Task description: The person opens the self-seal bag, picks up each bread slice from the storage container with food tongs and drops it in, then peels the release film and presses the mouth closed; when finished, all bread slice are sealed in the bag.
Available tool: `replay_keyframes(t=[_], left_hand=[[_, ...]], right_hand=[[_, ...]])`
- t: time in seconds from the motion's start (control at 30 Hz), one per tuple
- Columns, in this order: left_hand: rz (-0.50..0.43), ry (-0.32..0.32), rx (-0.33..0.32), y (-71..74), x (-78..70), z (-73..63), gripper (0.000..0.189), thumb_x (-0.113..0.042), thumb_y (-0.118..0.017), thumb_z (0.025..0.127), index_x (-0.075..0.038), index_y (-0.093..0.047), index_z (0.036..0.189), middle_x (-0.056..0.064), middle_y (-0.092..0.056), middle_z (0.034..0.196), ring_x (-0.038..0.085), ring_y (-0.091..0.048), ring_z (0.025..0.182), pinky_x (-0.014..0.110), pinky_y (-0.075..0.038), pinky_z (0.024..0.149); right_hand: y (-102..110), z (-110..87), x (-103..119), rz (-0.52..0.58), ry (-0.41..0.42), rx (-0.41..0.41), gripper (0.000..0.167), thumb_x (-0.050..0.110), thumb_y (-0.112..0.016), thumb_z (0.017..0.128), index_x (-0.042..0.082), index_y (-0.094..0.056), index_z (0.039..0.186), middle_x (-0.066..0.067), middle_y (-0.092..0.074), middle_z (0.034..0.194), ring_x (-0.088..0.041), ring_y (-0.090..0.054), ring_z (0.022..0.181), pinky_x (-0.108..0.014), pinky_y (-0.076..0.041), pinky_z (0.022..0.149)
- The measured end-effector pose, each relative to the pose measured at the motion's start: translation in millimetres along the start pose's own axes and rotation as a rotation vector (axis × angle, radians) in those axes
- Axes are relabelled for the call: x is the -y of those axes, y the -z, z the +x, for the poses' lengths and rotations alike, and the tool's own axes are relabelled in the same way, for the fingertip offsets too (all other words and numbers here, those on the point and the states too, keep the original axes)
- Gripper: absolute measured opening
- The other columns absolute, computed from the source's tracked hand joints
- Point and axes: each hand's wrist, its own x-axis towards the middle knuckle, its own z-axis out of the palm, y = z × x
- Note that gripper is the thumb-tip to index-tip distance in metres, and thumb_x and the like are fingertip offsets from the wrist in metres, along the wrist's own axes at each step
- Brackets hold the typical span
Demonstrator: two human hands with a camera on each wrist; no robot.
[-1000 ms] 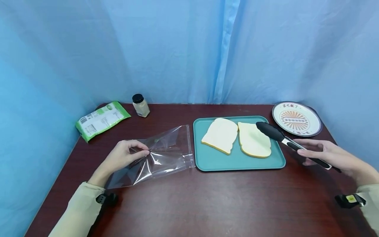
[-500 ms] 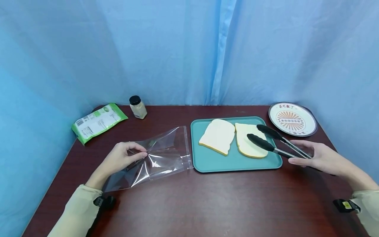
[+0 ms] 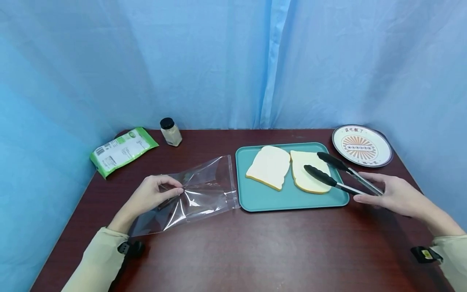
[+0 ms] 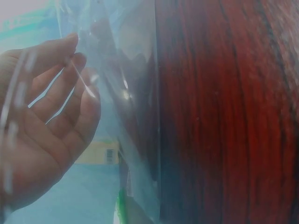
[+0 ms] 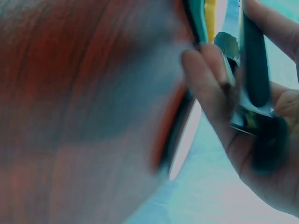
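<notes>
My left hand point(image 3: 155, 196) pinches a clear plastic bag point(image 3: 211, 198) between thumb and fingers. The bag lies stretched toward the tray, its sealed-looking strip end near the tray's left edge. In the left wrist view the clear film point(image 4: 135, 70) hangs beside the fingers. My right hand point(image 3: 397, 194) holds black-tipped metal tongs point(image 3: 352, 178), gripping them near the handle end. Their two arms are spread, and the black tips overlap the right bread slice point(image 3: 308, 182). Another bread slice point(image 3: 270, 166) lies left of it, both on a teal tray point(image 3: 284, 205).
A white patterned plate point(image 3: 343, 142) stands at the back right, close to the tray's corner. At the back left are a green and white packet point(image 3: 124, 150) and a small jar point(image 3: 170, 133) with a black lid. Blue curtains point(image 3: 204, 65) hang behind the dark wooden table point(image 3: 255, 251).
The tongs have gone from closed together to spread apart, and the right hand has shifted slightly left with them. The left hand still pinches the bag in about the same spot.
</notes>
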Motion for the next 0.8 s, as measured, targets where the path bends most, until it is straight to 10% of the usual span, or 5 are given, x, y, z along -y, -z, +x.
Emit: replay_keyframes(t=[0.8], left_hand=[[0.007, 0.007, 0.005, -0.7, -4.3, 2.2, 0.011, -0.023, -0.079, 0.091, -0.018, -0.079, 0.101, -0.007, -0.073, 0.093, 0.013, -0.064, 0.080, 0.030, -0.056, 0.070]], right_hand=[[0.2, 11.0, -16.6, -0.002, -0.013, 0.030, 0.098, 0.056, -0.077, 0.085, 0.002, -0.035, 0.156, 0.005, -0.030, 0.053, -0.010, -0.030, 0.043, -0.031, -0.032, 0.049]])
